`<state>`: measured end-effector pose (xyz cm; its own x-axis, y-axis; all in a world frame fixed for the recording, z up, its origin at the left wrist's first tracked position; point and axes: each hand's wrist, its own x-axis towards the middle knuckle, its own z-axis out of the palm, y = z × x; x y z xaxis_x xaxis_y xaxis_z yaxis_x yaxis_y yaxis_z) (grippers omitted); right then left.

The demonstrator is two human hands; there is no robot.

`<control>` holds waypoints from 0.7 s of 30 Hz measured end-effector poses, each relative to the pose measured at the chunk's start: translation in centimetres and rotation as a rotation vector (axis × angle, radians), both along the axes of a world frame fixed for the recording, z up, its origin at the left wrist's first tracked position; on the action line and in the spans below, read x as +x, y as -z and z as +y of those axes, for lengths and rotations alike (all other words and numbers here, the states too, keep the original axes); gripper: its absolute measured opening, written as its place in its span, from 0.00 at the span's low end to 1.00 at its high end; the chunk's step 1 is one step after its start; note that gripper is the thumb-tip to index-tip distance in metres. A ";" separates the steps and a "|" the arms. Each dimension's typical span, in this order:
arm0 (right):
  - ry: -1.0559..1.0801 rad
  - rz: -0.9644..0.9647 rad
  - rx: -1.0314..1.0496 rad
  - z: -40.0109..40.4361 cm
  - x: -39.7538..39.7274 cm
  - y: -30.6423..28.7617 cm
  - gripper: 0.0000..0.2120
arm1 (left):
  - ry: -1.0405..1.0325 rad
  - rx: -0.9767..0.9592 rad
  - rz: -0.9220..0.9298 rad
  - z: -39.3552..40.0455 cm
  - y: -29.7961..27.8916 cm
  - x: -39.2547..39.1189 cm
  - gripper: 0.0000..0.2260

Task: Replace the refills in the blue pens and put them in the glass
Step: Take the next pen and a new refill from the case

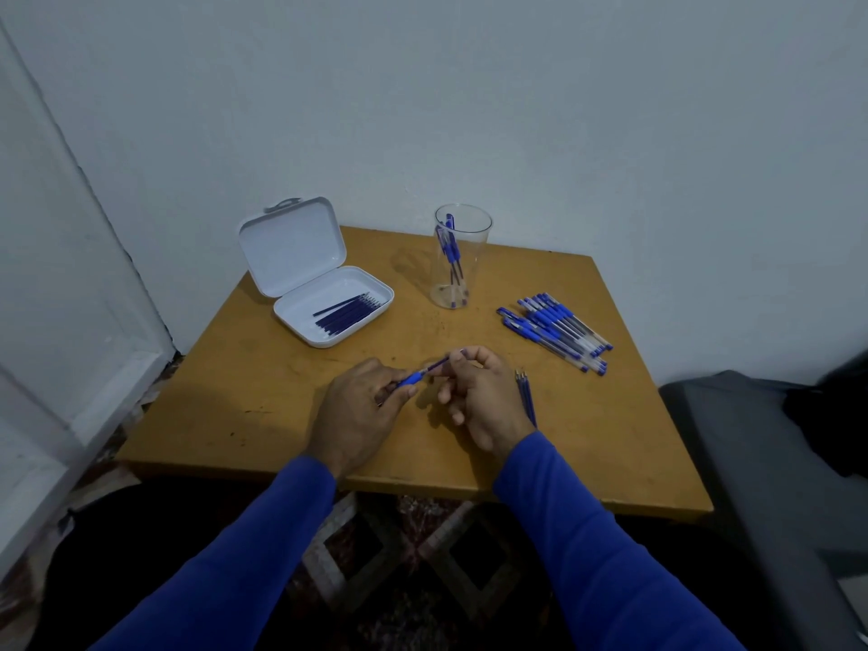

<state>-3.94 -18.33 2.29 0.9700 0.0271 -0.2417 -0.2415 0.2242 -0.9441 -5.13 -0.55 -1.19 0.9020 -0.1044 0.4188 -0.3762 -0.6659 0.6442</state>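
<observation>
Over the middle of the wooden table (244, 406), both hands hold one blue pen (415, 377). My left hand (359, 415) grips the end with the blue rubber grip. My right hand (484, 397) pinches the dark barrel end. A clear glass (458, 279) stands at the back with a few blue pens inside. Several blue pens (556, 328) lie in a pile at the right. An open white case (324, 293) at the back left holds several dark blue refills (347, 312). A few loose refills (526, 392) lie just right of my right hand.
The table stands in a corner against a pale wall. A grey cushioned seat (770, 453) is at the right. Patterned floor (404, 556) shows below the table's front edge.
</observation>
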 end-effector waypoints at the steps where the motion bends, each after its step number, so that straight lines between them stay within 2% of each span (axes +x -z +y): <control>1: -0.007 0.004 0.017 -0.1 -0.1 0.0 0.08 | 0.000 0.008 0.004 0.0 0.1 0.0 0.10; 5: -0.073 0.022 0.001 -0.2 -0.6 0.2 0.09 | 0.020 0.052 0.024 -0.1 0.2 0.1 0.12; 10: -0.002 -0.020 0.029 -0.4 -0.6 0.6 0.08 | 0.048 0.037 0.037 0.1 0.4 0.3 0.13; 15: -0.052 -0.015 -0.022 -0.7 -1.1 0.3 0.10 | 0.043 0.045 0.046 0.0 0.5 0.4 0.14; 21: 0.068 -0.030 0.042 -0.4 -0.3 0.1 0.06 | 0.047 0.020 0.042 0.2 0.6 0.5 0.13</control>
<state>-4.27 -18.75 2.15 0.9768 -0.0295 -0.2121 -0.1958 0.2785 -0.9403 -4.66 -0.39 -1.74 0.9127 -0.1554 0.3779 -0.3804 -0.6611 0.6467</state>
